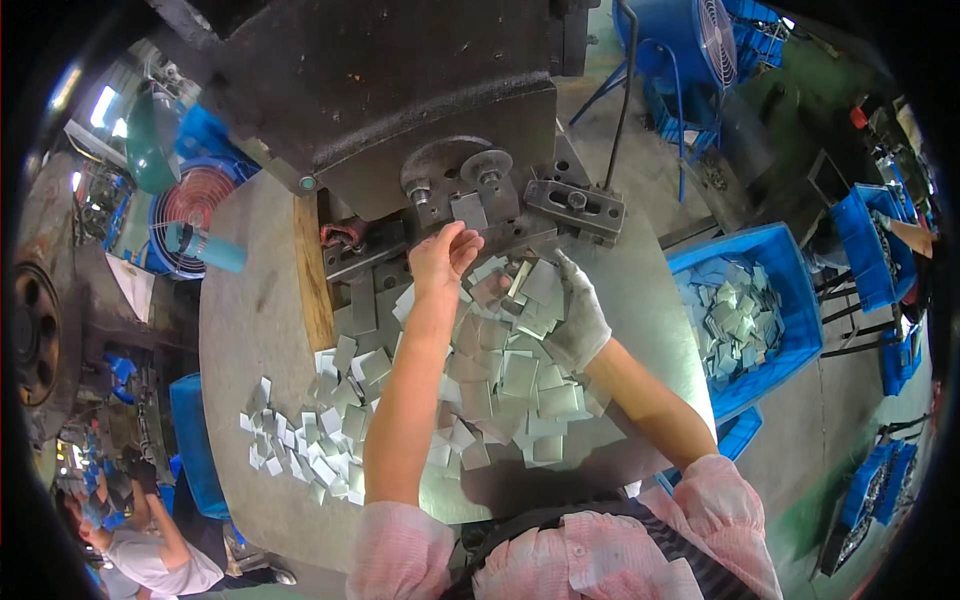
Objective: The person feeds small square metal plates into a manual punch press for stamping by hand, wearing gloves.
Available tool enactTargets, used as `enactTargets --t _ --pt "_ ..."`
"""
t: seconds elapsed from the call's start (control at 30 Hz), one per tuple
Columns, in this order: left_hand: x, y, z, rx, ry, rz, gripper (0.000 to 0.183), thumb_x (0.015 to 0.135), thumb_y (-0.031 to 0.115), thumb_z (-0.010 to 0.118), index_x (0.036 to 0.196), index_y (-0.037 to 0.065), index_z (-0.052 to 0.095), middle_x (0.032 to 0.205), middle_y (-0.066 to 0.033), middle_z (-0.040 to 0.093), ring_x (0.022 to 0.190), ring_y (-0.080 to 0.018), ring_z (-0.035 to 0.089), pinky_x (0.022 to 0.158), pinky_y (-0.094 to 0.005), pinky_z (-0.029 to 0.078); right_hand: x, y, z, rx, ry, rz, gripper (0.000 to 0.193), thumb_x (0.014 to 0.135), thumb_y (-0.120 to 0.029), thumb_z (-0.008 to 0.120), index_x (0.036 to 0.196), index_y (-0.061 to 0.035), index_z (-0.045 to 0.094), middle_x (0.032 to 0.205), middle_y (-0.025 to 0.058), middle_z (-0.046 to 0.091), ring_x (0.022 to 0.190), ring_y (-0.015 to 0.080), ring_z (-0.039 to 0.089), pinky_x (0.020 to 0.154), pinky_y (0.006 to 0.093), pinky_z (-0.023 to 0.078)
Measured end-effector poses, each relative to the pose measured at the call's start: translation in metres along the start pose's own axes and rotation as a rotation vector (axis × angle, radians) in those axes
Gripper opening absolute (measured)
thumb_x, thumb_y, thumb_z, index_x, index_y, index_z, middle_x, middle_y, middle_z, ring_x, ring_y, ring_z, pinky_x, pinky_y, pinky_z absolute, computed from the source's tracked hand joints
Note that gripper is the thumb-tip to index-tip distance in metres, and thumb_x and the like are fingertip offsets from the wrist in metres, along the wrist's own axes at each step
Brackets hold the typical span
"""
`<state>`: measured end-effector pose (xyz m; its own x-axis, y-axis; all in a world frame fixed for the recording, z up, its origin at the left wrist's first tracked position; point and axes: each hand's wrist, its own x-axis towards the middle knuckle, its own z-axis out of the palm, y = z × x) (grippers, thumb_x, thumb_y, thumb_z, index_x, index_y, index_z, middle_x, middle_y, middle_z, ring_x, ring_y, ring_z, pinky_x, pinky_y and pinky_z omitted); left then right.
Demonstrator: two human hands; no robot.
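Note:
My bare left hand [446, 258] reaches up to the press tooling, fingers curled. Its fingertips meet the lower edge of a small square metal plate [469, 211] at the die; the exact grip is partly hidden. To the right, my right hand [580, 322] wears a pale glove and closes around several thin metal plates [541, 284]. Its fingers run along their right side. Beneath both forearms, loose flat metal plates [519, 375] lie in a spread heap on the metal table [640, 300]. Smaller pale pieces [310, 445] are scattered at the left.
The dark press body [430, 90] overhangs the table's far side. A slotted clamp block [575, 205] sits right of the die, and a wooden strip [312, 270] left of it. A blue bin [805, 290] of metal plates stands at the right. Another person [150, 550] is at lower left.

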<state>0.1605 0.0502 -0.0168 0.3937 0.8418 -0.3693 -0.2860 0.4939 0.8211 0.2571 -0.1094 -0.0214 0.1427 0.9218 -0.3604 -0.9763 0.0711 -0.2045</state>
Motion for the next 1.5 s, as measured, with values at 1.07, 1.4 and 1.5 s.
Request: enactTargets --t 1.07,1.4,1.5 --pt "-0.144 -0.023 -0.035 1.616 -0.63 0.873 0.044 0.065 0.015 0.074 0.105 0.007 0.058 0.103 -0.0028 0.054 0.09 -0.0203 0.053 0.069 -0.0326 0.045 0.0 0.001 -0.008 0.011 -0.038 0.008 0.042 0.095 -0.039 0.034 0.119 -0.0096 0.051 0.111 0.0129 0.06 0.1 0.0265 0.059 0.085 0.0414 0.049" --pt "-0.131 -0.003 -0.025 1.56 -0.474 0.713 0.024 0.067 0.014 0.073 0.082 0.008 0.056 0.077 -0.0042 0.052 0.071 -0.0189 0.054 0.059 -0.031 0.043 -0.004 0.0 -0.006 0.025 -0.071 0.002 0.04 0.096 -0.036 0.032 0.121 -0.0097 0.05 0.113 0.0131 0.059 0.104 0.0273 0.059 0.086 0.0427 0.049" --pt "-0.101 0.017 -0.024 0.96 -0.243 0.378 0.012 0.079 0.013 0.065 0.075 0.007 0.056 0.059 -0.0049 0.055 0.05 -0.0144 0.052 0.047 -0.0274 0.04 -0.002 0.001 -0.005 0.032 -0.059 0.011 0.041 0.096 -0.035 0.032 0.121 -0.0085 0.049 0.114 0.0127 0.059 0.104 0.0263 0.059 0.088 0.0437 0.048"
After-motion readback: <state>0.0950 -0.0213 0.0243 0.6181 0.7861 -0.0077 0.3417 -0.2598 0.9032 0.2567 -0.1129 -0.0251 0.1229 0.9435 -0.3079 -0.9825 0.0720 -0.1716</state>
